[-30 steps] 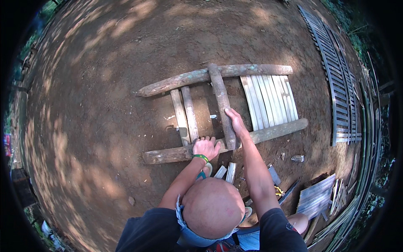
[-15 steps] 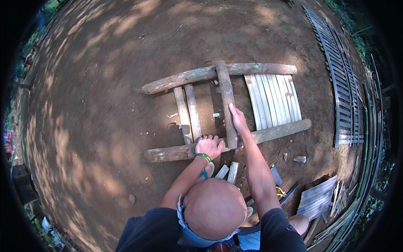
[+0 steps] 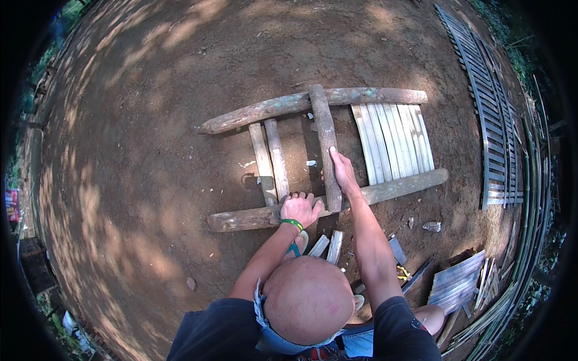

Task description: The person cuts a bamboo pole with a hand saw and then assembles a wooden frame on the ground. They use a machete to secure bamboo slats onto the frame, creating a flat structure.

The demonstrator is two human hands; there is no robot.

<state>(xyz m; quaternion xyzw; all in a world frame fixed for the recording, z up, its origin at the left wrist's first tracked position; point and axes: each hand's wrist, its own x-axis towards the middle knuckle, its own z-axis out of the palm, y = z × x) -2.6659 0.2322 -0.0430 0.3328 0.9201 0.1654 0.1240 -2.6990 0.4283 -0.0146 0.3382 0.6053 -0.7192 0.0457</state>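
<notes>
Head view: a far log (image 3: 271,109) and a near log (image 3: 403,185) lay on dirt (image 3: 138,162).
Cross log (image 3: 324,123): spanned them, its near end overlapping the near log.
Right hand (image 3: 344,172): gripped the cross log, thumb on top.
Left hand (image 3: 300,209): fingers curled over the near log; whether it gripped could not be told.
Pale slats (image 3: 394,144), thin poles (image 3: 277,157): lay between the logs, seemingly already placed.
Work left: the cross log seemed not yet fixed.
Containers: none made out.
</notes>
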